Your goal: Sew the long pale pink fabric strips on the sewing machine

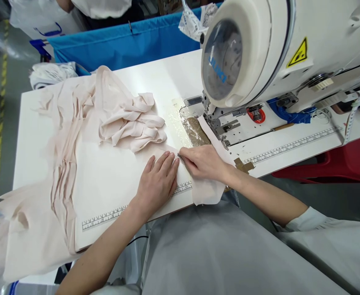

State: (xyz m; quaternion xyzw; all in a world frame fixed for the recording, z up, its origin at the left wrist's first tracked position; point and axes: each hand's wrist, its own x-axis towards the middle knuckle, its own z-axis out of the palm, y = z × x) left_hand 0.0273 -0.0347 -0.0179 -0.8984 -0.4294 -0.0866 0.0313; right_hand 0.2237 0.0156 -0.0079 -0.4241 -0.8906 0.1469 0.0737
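My left hand [159, 180] lies flat near the table's front edge, fingers stretched over a pale pink piece of fabric [150, 152]. Close beside it, my right hand [204, 163] is closed in a pinch against the cloth. A small dark tip shows at its fingertips, too little of it to name. Below the right wrist, a pale fabric flap [209, 191] hangs over the table edge. A narrow strip of the fabric [212, 132] runs up towards the presser foot of the sewing machine [250, 53]. Crumpled pink fabric [133, 123] lies beyond my left hand.
Gathered pink fabric [64, 176] drapes over the left side of the white table [112, 172]. Ruler strips [104, 218] line its front edge. Behind stands a blue cloth barrier [121, 41], with a person beyond. A red stool [330, 162] is at the right.
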